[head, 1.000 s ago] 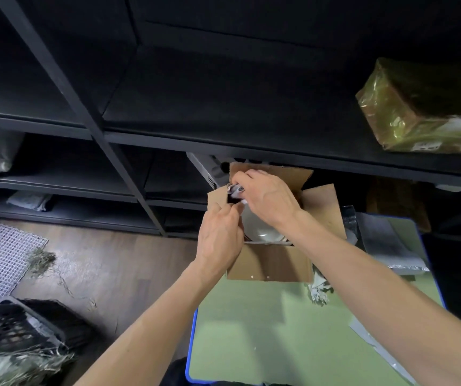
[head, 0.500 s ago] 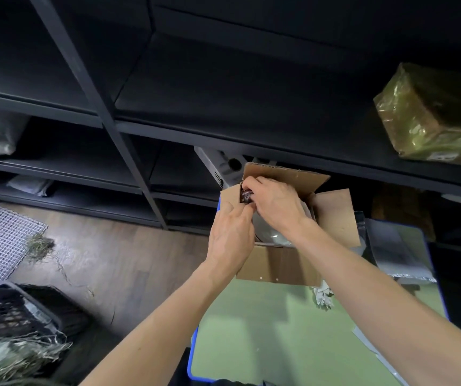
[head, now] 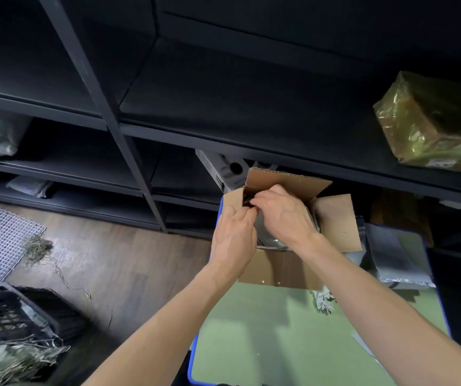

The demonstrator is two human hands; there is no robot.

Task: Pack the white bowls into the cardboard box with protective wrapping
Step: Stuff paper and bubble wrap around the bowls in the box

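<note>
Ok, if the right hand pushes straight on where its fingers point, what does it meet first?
The right hand would probably hit the far-left inside corner of the cardboard box first; depth unclear.

Around your fingers (head: 264,195) it's a matt brown corrugated cardboard box (head: 279,270). The wrapping (head: 247,202) they pinch is dark, finish unclear. Just below them the bowl (head: 271,241) gleams smooth and glossy. Beyond them there's matt black metal shelving (head: 129,151).

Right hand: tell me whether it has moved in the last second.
No. The right hand stays at the cardboard box's far-left corner, fingers pinching the wrapping there; only the view shifted.
</note>
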